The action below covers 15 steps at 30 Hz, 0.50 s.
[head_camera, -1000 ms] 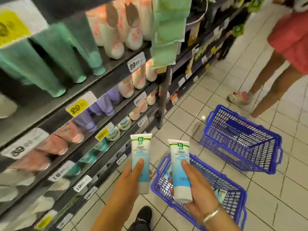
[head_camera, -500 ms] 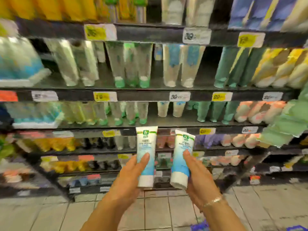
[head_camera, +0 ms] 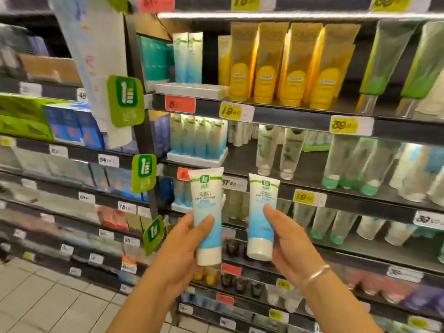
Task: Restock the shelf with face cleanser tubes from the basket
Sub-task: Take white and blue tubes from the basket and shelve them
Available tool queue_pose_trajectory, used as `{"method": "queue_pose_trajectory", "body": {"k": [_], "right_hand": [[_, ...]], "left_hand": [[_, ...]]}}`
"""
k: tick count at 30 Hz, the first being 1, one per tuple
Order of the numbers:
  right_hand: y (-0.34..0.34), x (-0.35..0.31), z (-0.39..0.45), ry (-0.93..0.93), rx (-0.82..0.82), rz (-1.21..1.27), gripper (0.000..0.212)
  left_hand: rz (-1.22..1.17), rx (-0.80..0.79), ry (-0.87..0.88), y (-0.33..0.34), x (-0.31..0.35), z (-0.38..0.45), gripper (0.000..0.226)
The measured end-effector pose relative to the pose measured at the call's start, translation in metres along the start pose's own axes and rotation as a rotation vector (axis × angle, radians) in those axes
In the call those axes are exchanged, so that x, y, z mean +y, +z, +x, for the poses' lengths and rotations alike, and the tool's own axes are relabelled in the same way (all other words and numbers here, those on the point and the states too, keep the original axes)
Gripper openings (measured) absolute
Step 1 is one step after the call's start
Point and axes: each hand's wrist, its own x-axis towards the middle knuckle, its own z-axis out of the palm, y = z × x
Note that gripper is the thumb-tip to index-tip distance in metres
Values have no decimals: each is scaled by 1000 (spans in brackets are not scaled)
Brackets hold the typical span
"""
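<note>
Shelves [head_camera: 300, 118] now fill the frame closer up than before, with matching tubes, seemingly, at centre. Left hand [head_camera: 185, 241] grasps the left cleanser tube [head_camera: 207, 212]; right hand [head_camera: 286, 239] grasps the right cleanser tube [head_camera: 261, 212], both cap-down at lower centre.

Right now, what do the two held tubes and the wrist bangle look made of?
Left tube and right tube: likely soft plastic, satin sheen, printed white-to-blue bodies, smooth white caps. Bangle on the right wrist: probably metal, silvery with bright glints.
</note>
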Motion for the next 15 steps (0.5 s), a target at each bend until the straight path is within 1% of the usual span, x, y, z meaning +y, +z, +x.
{"method": "queue_pose_trajectory", "body": {"k": [3, 6, 9, 12, 15], "right_hand": [[45, 6, 28, -49, -44, 5, 33], [78, -4, 51, -127, -96, -38, 36], [102, -26, 71, -212, -155, -55, 29], [124, -55, 93, -268, -178, -51, 29], [147, -91, 118, -291, -218, -13, 21]], "left_hand": [[19, 0, 57, -39, 31, 17, 41], [38, -28, 92, -57, 67, 39, 36], [40, -81, 130, -63, 97, 61, 36], [41, -131, 166, -61, 123, 85, 38], [3, -125, 206, -52, 145, 112, 33]]}}
